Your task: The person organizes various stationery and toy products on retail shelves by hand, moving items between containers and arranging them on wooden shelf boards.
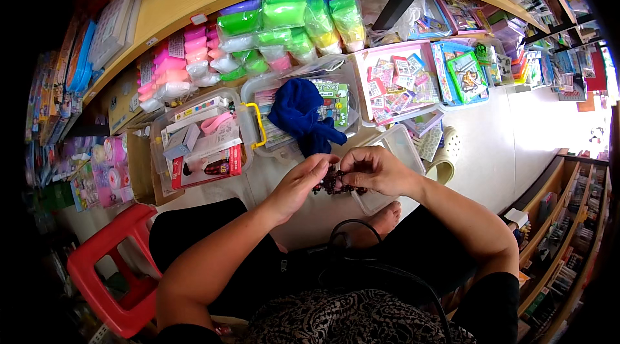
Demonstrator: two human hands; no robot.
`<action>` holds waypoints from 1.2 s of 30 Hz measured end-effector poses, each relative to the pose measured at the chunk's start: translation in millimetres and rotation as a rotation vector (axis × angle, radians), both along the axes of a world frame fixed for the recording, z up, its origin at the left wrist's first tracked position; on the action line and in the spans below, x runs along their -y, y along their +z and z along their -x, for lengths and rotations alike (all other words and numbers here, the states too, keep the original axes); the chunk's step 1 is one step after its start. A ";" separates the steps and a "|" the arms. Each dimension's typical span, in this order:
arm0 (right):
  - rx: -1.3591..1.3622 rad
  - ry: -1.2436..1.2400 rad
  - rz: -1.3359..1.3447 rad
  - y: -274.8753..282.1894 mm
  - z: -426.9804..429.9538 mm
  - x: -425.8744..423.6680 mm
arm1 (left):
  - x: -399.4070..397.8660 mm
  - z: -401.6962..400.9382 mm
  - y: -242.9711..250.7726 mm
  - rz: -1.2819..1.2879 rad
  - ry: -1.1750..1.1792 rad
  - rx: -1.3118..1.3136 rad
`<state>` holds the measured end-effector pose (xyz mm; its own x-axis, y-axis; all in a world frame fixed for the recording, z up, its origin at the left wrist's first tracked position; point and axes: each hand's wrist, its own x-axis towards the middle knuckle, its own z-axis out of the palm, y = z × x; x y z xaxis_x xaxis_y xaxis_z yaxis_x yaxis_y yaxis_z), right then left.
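Between my two hands is a string of dark red beads, a little above my lap. My left hand is curled around its left end, and the fingertips are partly hidden. On the other side, the thumb and index finger of my right hand pinch the beads. Just beyond them, a dark blue cloth lies bunched on a clear plastic bin, its tail hanging toward my hands. A clear plastic lid or tray rests on the floor beyond my right hand.
A clear box with a yellow handle stands left, holding small cartons. A pink tray of small packets is at right. Bagged coloured packs fill the shelf. A red plastic stool stands left, a pale clog right.
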<state>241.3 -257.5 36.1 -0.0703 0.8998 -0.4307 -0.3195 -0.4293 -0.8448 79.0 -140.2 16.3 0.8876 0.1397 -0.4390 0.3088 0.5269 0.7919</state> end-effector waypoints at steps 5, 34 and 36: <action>0.029 0.022 -0.024 -11.9 -0.4 2.0 | 0.4 -1.0 0.4 0.102 0.030 -0.031; 1.357 0.515 0.308 -174.8 -12.9 58.6 | -3.0 -2.1 -9.7 0.106 0.160 -0.156; 1.364 0.466 0.336 -178.5 -11.8 57.6 | -2.5 -0.7 -9.2 0.106 0.166 -0.166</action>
<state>253.1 -315.2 -142.4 0.3026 0.7575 -0.5785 0.8391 -0.4996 -0.2152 79.7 -137.7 7.1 0.7709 0.2223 -0.5969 0.3325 0.6588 0.6749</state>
